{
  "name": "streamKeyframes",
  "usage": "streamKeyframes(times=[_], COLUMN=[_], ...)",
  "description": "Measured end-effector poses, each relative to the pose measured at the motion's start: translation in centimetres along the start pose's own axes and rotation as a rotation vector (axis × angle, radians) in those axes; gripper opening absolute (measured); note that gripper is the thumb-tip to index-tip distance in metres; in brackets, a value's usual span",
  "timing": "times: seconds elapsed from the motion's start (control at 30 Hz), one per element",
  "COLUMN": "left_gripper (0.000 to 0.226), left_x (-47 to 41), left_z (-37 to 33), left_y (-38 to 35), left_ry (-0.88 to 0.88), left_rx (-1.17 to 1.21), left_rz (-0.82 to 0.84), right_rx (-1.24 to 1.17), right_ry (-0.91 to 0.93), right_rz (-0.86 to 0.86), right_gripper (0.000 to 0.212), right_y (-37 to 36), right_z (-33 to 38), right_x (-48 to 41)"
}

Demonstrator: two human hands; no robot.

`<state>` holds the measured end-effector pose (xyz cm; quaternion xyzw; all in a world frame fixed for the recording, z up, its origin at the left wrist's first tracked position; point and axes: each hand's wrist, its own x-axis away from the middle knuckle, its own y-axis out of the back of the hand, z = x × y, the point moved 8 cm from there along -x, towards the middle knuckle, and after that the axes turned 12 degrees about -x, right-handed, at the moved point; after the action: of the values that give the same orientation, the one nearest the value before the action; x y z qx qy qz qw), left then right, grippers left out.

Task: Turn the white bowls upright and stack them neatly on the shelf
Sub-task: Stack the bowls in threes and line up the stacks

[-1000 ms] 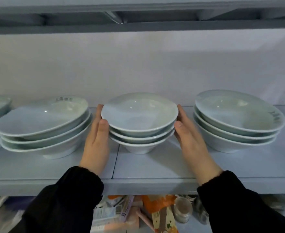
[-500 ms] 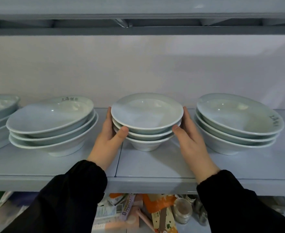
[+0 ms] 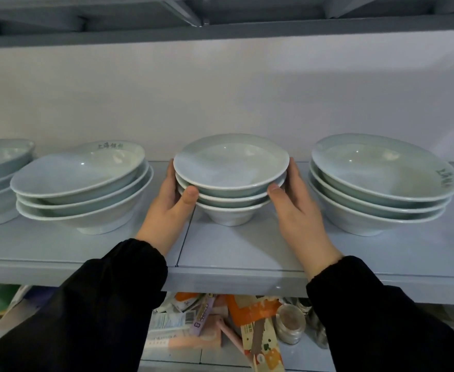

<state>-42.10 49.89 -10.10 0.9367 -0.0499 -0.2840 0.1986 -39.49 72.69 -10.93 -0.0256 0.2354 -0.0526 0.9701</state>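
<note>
Since 1 second ago, the left hand (image 3: 166, 205) has hooked its thumb onto the 3-bowl stack (image 3: 231, 167), upright at centre frame on the shelf (image 3: 233, 253); the right hand (image 3: 298, 210) clasps the opposite side.

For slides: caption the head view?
A person's left hand and right hand grip the middle stack of three upright bowls on the shelf.

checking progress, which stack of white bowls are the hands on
The middle stack of three smaller white ceramic bowls; the left hand and right hand hold its sides.
</note>
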Motion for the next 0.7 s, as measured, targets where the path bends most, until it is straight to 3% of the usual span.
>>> streamKeyframes(times=[0.3, 0.5, 0.6, 0.7], left_gripper=[0.075, 0.084, 0.081, 0.076], left_x=[0.3, 1.7, 4.7, 7.6], left_z=[0.1, -1.6, -4.1, -5.8], left_y=[0.5, 2.3, 3.7, 6.8], left_ry=[0.027, 0.048, -0.103, -0.269], left_rx=[0.026, -0.193, -0.3, -0.368], left_rz=[0.0, -0.135, -0.1, -0.089], right_rx=[0.046, 0.12, 0.338, 0.383], right_ry=[0.003, 0.054, 0.23, 0.518], right_rz=[-0.024, -0.168, -0.24, -0.159], right_gripper=[0.062, 0.063, 0.066, 0.063], right_y=[0.0, 0.0, -0.9, -6.2], right_z=[0.3, 2.3, 5.8, 9.7], right_x=[0.1, 1.4, 3.9, 7.7])
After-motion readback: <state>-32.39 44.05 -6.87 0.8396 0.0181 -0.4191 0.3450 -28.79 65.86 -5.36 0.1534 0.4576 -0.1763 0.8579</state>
